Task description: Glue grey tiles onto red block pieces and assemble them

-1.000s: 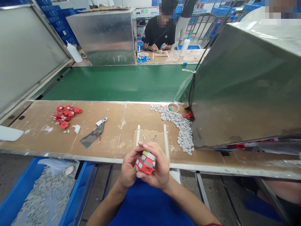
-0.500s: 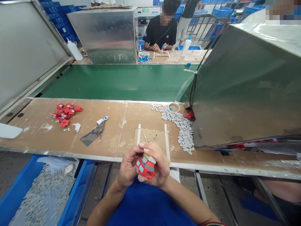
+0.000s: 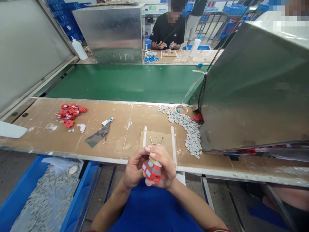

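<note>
Close in front of my body, both hands cup a red toy vehicle body with grey and yellow parts and pale window panels. My right hand wraps round its right side, thumb below and fingers over the top. Curled against its left side is my left hand, with fingertips meeting those of the right above the toy. Some of the left fingers are hidden behind it. Just beyond the hands, a thin pale stick lies on a cardboard piece between two white strips.
Small grey pieces spread at the right beside a tape roll and a metal box. Red toy parts and a camouflage cloth lie left. A blue bin holds more grey pieces. Past the green belt, a co-worker sits.
The view has shifted slightly, so the table appears a little further right. The toy stays between both hands and has turned slightly. Across the belt, the co-worker's hands have moved a little apart.
</note>
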{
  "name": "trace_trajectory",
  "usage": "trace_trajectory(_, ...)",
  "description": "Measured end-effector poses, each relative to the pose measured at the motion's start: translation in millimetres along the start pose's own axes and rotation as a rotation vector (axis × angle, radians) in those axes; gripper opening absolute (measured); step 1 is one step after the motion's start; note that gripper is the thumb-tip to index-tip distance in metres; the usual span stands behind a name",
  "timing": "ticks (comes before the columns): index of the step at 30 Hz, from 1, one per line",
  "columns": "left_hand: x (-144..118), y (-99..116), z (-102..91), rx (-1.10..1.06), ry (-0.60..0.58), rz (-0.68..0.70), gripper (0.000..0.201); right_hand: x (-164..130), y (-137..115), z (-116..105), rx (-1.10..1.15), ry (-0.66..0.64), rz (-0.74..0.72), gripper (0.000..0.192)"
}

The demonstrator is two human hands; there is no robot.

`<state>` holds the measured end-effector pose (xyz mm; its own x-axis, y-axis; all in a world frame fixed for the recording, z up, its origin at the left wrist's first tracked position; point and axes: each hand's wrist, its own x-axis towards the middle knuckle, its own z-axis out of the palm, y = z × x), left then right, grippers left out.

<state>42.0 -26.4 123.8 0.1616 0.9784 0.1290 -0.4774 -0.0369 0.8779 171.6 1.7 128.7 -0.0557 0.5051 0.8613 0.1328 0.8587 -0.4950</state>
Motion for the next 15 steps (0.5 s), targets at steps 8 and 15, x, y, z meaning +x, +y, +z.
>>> trace_trajectory(8, 1.0, 6.6, 8.0, 0.062, 0.021, 0.063, 0.048, 3.0, -3.7, 3.7, 0.019, 0.07, 0.055, 0.054)
trace_trajectory(15, 4.1, 6.2, 5.3, -0.035, 0.073, 0.011, 0.05, 9.7, -5.9, 7.3, -0.006, 0.04, 0.051, 0.052)
